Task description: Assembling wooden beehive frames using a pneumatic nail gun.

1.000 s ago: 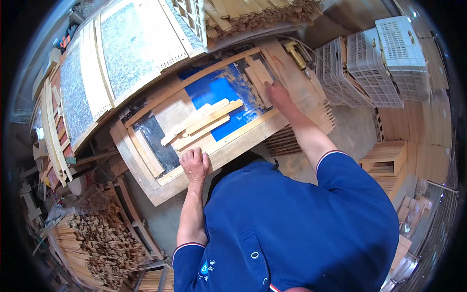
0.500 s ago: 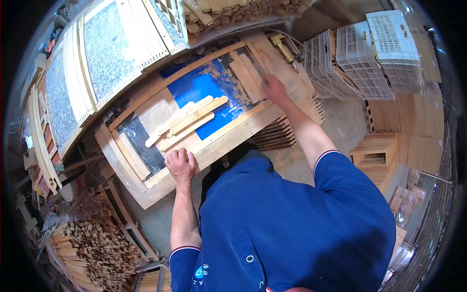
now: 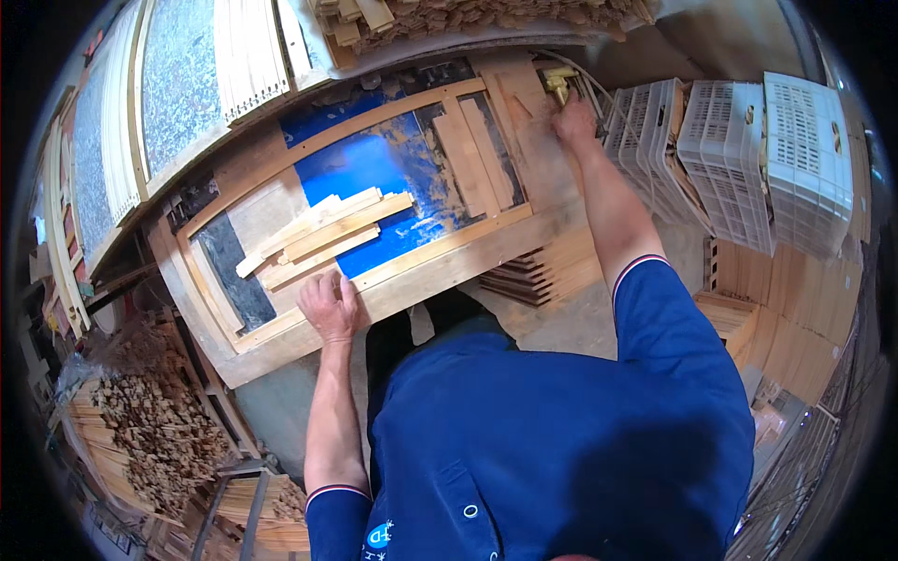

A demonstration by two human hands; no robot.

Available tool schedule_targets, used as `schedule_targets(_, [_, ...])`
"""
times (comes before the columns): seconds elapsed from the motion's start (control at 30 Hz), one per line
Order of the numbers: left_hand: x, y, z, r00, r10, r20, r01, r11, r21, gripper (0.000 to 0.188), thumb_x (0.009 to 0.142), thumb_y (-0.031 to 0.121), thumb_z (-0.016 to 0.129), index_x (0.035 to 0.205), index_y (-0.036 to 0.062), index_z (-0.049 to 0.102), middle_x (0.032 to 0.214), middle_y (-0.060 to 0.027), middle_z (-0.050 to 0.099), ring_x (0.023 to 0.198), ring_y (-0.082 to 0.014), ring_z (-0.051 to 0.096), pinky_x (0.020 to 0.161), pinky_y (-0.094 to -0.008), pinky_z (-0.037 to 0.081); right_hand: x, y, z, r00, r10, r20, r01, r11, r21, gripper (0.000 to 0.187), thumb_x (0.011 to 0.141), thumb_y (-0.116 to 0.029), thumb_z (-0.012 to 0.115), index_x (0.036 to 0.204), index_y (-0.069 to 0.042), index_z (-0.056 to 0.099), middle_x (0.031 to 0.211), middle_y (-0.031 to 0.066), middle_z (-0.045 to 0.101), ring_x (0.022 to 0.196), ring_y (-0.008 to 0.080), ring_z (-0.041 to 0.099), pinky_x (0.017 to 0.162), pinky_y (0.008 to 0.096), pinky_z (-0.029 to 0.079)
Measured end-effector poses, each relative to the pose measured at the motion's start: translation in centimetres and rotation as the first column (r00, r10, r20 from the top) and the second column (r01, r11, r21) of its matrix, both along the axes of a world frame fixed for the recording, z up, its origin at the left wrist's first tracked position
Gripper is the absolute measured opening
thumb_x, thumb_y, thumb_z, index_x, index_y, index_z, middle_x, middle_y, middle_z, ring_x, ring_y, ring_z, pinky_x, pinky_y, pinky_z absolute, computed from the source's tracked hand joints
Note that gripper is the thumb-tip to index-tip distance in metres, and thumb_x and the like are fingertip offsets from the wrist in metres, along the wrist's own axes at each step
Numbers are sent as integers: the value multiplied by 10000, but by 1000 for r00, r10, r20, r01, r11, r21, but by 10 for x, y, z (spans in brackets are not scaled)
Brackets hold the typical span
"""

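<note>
On the far right of the wooden work board (image 3: 440,280), my right hand (image 3: 575,124) has its fingers closed around the lower part of a brass-coloured nail gun (image 3: 558,82); the hand hides part of that tool. My left hand (image 3: 328,307) rests on the board's front strip, fingers apart and slightly bent, holding nothing. Just beyond it, several pale wood slats (image 3: 323,229) lie in a loose pile over a blue panel (image 3: 351,173). Two more flat slats (image 3: 472,154) lie side by side at the right of the framed area.
White plastic crates (image 3: 720,140) stand at the right. Beneath the board sit stacked wood pieces (image 3: 552,271). A raised table (image 3: 182,79) with long strips runs along the far left. Bundled sticks (image 3: 159,439) are at lower left.
My right hand has moved from the flat slats at the right to the nail gun and closed on it. My left hand stays at the front strip. The view has shifted slightly.
</note>
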State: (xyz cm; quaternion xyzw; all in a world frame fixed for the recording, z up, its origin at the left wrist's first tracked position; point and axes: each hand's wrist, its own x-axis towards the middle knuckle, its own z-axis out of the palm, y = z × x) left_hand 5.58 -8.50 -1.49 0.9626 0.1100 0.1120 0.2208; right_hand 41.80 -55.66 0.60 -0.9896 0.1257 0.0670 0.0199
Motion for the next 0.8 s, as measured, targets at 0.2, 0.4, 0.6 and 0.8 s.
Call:
schedule_targets(0.2, [12,-22,5,998,66,-9,-65,992,105,246,808,280,730,988,123,671,890,-93,575,884,-318,558,812,-465,424,19,-23,-2,978,-38,-207,55,996,76,892,921,-568,607,1574,-67,262,1393,284,578,1282,401,586,1074,486,466])
schedule_targets(0.4, [12,-23,9,994,103,-47,-98,989,113,268,791,288,713,992,122,653,875,-91,559,865,-313,550,805,-457,418,34,-60,25,992,94,-79,-82,986,146,434,879,-266,634,1245,-32,626,1075,248,724,1058,374,704,952,464,551])
schedule_targets(0.6, [10,-25,6,989,113,-91,-100,985,138,266,786,302,705,974,125,643,880,-94,559,866,-315,549,800,-455,418,-11,19,113,929,243,-278,169,391,905,132,889,-92,693,963,-51,591,723,42,591,525,150,557,490,317,467])
schedule_targets(0.8, [12,-25,6,989,120,-81,-109,985,135,270,788,309,695,972,123,631,882,-99,555,878,-319,549,807,-459,417,0,115,122,864,402,-304,28,564,825,214,913,-169,749,1010,-14,638,673,-2,566,500,107,520,458,297,422])
